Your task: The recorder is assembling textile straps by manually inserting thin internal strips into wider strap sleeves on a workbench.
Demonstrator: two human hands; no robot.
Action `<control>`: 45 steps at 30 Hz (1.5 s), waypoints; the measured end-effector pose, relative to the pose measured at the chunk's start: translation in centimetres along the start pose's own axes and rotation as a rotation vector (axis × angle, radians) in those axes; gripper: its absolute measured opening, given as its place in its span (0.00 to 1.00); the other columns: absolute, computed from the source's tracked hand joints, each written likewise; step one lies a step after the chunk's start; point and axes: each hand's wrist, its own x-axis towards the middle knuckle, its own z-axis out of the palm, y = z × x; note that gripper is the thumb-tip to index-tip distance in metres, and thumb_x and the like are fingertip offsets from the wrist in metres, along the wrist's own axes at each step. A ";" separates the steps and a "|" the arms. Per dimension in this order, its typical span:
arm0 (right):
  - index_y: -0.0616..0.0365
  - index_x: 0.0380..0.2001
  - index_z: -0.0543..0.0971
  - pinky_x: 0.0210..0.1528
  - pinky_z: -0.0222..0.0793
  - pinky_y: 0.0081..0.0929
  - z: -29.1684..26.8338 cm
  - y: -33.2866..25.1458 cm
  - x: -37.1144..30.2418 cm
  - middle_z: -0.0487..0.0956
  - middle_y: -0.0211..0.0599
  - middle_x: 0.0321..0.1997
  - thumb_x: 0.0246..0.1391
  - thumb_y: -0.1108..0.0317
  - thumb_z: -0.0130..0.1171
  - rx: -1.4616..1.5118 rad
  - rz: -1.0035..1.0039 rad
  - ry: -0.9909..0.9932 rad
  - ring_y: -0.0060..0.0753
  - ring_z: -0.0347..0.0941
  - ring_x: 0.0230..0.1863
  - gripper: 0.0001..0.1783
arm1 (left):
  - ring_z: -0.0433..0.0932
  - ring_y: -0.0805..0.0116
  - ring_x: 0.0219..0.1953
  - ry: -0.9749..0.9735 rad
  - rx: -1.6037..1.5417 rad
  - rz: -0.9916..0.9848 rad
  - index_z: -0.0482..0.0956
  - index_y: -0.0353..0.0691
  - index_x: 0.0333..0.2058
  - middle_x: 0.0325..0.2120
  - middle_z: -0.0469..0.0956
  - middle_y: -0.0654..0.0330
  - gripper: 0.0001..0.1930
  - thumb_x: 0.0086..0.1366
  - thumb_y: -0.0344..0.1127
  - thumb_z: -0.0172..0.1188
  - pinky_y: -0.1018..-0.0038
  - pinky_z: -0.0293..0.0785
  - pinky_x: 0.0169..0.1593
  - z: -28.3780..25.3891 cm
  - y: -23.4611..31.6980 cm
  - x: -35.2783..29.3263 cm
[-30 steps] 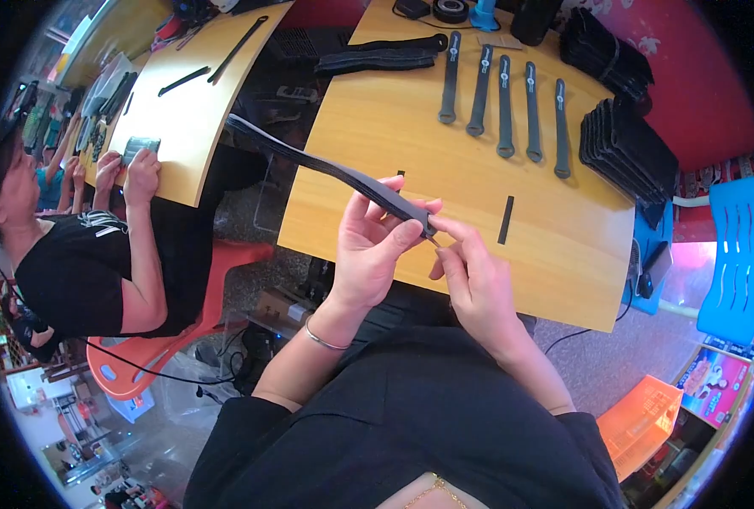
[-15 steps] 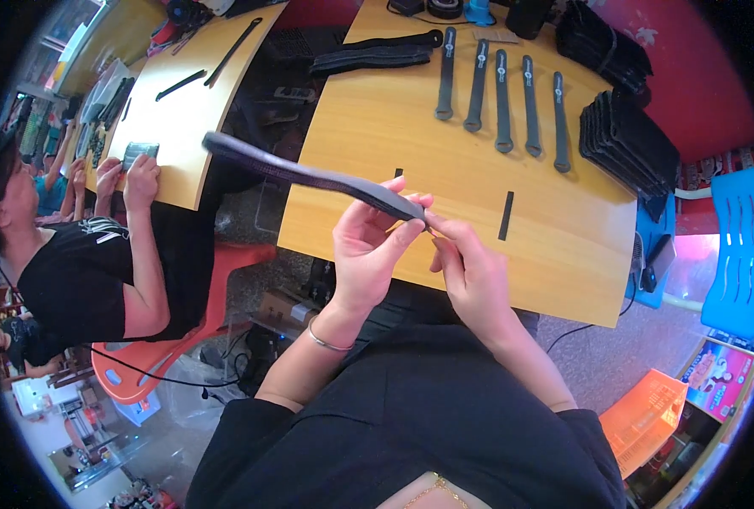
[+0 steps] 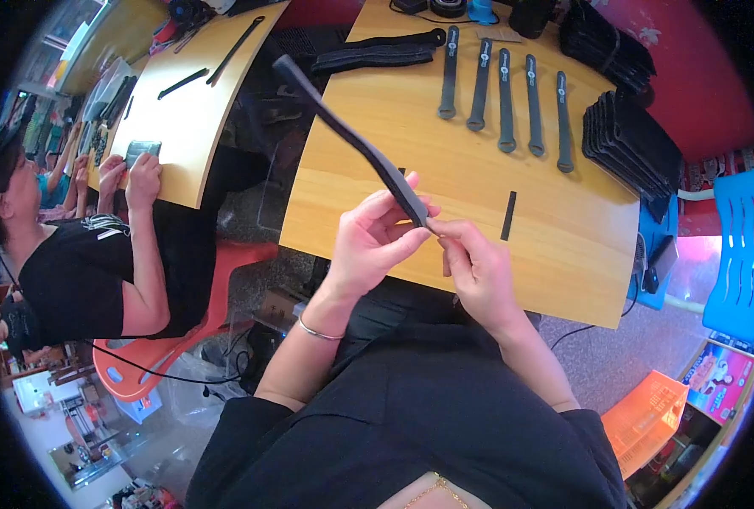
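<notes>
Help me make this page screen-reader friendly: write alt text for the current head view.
At a wooden table, a person's left hand grips a long dark strap, with the right hand at its near end. Five grey straps lie in a row farther back, left of a black stack.

At 9 o'clock a person (image 3: 71, 293) in a black top sits on an orange-red chair (image 3: 232, 263), which shows toward 8 o'clock. A pale wooden desk (image 3: 186, 127) slants away at 10 o'clock. Near 1 o'clock, at the upper edge, are a black cylinder (image 3: 531, 15) and a small blue object (image 3: 481, 12), both cut off. A red wall (image 3: 716, 119) fills 2 o'clock. A slotted blue chair back (image 3: 727, 314) stands at 3 o'clock, with an orange crate (image 3: 648, 416) and a pink-and-blue carton (image 3: 720, 382) near 4 o'clock.
</notes>
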 end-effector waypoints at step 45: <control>0.62 0.41 0.74 0.28 0.61 0.14 -3.5 -0.3 -0.5 0.68 0.23 0.21 0.60 0.72 0.48 0.593 0.513 -0.572 0.13 0.64 0.24 0.09 | 0.77 0.78 0.27 -0.480 0.728 -0.267 0.74 0.32 0.28 0.20 0.77 0.60 0.06 0.52 0.21 0.61 0.79 0.74 0.32 -1.8 7.2 -1.3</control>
